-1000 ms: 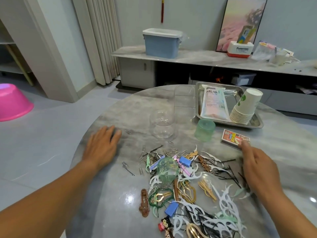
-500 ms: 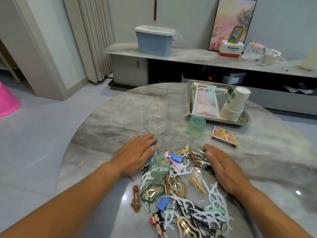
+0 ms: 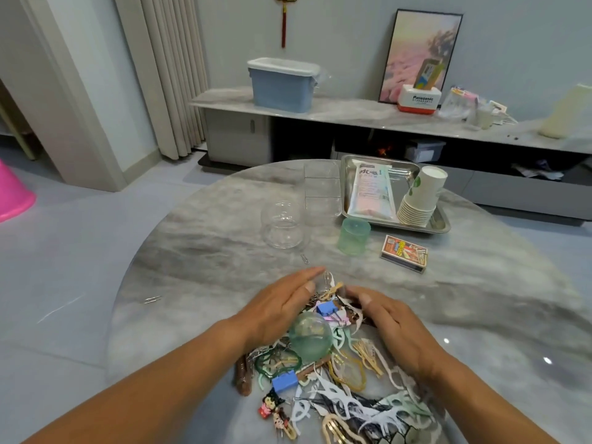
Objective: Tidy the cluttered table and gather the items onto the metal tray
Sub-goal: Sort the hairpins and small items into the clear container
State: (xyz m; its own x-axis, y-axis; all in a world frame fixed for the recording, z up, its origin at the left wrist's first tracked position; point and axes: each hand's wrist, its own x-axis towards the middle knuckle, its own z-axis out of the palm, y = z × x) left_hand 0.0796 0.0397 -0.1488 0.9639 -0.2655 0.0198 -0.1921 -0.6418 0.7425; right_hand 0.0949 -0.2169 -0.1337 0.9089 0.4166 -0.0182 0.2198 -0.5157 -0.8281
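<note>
A pile of small clutter (image 3: 333,373) lies on the round marble table (image 3: 205,251): hair clips, floss picks, blue binder clips, a green round lid. My left hand (image 3: 282,306) and my right hand (image 3: 387,322) lie flat with straight fingers against the far end of the pile, one on each side, almost meeting. The metal tray (image 3: 443,224) sits at the far right of the table with a plastic packet (image 3: 371,190) and a stack of paper cups (image 3: 419,197) in it. A matchbox (image 3: 404,253) and a green plastic cup (image 3: 353,236) stand near the tray.
A clear round container (image 3: 283,225) and a clear divided box (image 3: 322,189) stand left of the tray. Loose paper clips (image 3: 152,299) lie at the table's left. A low cabinet (image 3: 352,116) with a blue bin stands behind the table.
Both hands have swept inward from the sides of the table, pushing the scattered items into a tighter pile between them.
</note>
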